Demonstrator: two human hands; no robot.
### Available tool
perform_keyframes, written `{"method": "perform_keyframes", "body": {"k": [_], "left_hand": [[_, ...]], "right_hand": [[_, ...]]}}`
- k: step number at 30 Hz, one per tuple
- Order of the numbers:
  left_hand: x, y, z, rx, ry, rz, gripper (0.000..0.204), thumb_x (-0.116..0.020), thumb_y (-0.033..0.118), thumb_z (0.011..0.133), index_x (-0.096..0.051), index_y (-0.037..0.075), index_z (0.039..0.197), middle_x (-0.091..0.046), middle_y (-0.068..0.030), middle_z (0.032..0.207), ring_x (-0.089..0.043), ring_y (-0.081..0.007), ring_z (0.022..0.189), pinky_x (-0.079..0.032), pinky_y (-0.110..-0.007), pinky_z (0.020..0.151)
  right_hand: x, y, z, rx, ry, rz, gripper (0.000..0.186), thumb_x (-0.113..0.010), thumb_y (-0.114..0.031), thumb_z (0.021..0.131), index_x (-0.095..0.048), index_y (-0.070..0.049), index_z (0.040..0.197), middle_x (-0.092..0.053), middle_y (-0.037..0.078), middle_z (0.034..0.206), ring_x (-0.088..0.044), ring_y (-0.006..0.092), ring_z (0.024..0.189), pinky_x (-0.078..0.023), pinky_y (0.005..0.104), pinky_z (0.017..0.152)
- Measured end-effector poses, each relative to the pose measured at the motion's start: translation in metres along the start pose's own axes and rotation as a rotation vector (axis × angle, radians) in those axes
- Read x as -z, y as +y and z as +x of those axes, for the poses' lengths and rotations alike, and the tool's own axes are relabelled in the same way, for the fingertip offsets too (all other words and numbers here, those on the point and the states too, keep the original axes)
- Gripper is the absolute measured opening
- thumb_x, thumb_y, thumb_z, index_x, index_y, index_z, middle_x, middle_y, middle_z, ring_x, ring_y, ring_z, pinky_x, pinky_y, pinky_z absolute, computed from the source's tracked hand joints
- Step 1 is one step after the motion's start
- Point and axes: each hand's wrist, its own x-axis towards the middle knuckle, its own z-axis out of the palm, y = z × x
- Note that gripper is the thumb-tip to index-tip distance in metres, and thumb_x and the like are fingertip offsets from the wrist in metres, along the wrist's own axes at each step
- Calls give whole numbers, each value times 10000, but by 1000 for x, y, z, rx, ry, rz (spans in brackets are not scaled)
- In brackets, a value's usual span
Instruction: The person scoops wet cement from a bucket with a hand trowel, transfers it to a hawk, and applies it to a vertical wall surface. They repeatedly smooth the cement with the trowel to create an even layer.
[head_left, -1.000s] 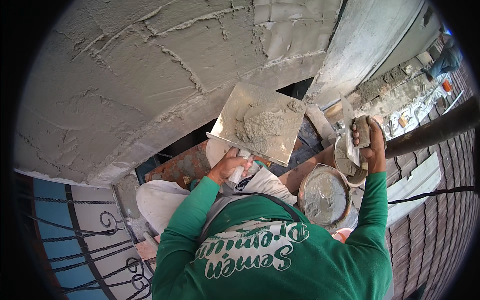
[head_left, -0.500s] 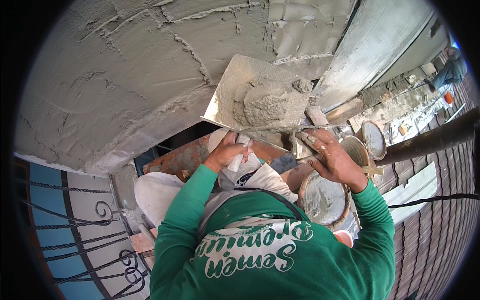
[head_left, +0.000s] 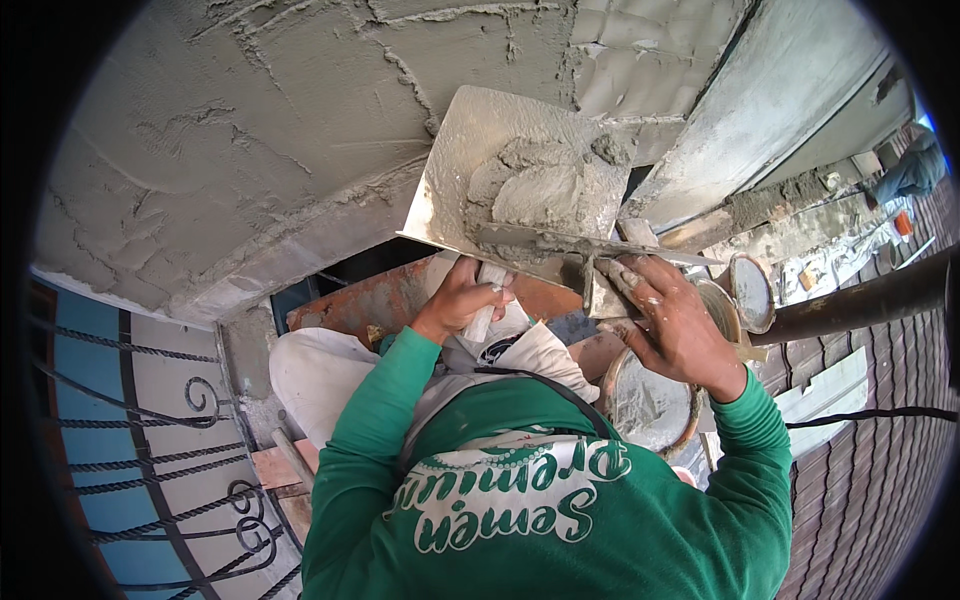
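My left hand (head_left: 465, 302) is closed around the pale handle of a plasterer's hawk (head_left: 448, 165). Its flat metal plate carries a heap of wet grey mortar (head_left: 540, 185) and tilts toward the wall. A plastering trowel (head_left: 602, 297) is in my right hand (head_left: 678, 322), fingers wrapped over its grip. The trowel's long thin blade lies along the near side of the hawk, against the mortar's near edge. Behind the hawk rises a wall (head_left: 230, 150) coated in rough wet plaster with ridges and trowel marks.
Below my right hand stands a mortar-smeared bucket (head_left: 655, 400); another round container (head_left: 750, 292) is beyond it. A dark pipe (head_left: 860, 298) and black cable (head_left: 880, 414) cross the right side above roof tiles (head_left: 870, 490). A twisted-iron grille (head_left: 150, 465) stands left. Another person's blue-clad limb (head_left: 912, 170) shows far right.
The trowel blade has moved onto the hawk's near side, against the mortar, whose near edge looks cut back. Both hands keep their grips. The view has shifted slightly.
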Motion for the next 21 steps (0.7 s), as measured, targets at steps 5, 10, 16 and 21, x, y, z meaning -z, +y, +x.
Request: {"method": "perform_keyframes", "body": {"k": [5,10,16,21], "left_hand": [[15,-10,4,-24,16,25,374,-642,18,829,-544,0,1189,-566,-68,942,-567,-164,705,-500,-317,602],[20,-11,-5,-90,42,160,456,-707,26,838,-563,-11,1269,-631,-107,1002,-628,-196,808,-528,-374,701],[47,34,-8,-675,-18,1217,429,-752,185,866,-683,86,1277,-691,-151,1283,-640,-340,1169,-476,-467,1034],[54,87,-17,-436,-35,1242,459,-679,268,927,-644,112,1357,-628,-145,1411,-549,-367,1332,-393,-475,1153]], "right_hand": [[-16,-14,28,-35,-92,60,689,-757,-121,802,-511,21,1430,-567,271,1332,-556,462,1235,-459,521,1056],[-36,-6,36,83,71,-16,564,-778,-116,782,-621,8,1309,-603,221,1306,-563,428,1240,-431,533,1084],[-43,19,44,132,185,-113,384,-747,-91,795,-684,-32,1170,-660,177,1210,-599,398,1179,-437,504,1061],[-34,31,82,283,368,-249,263,-686,-130,856,-694,-73,1112,-679,150,1160,-635,374,1120,-476,485,1003]]}}
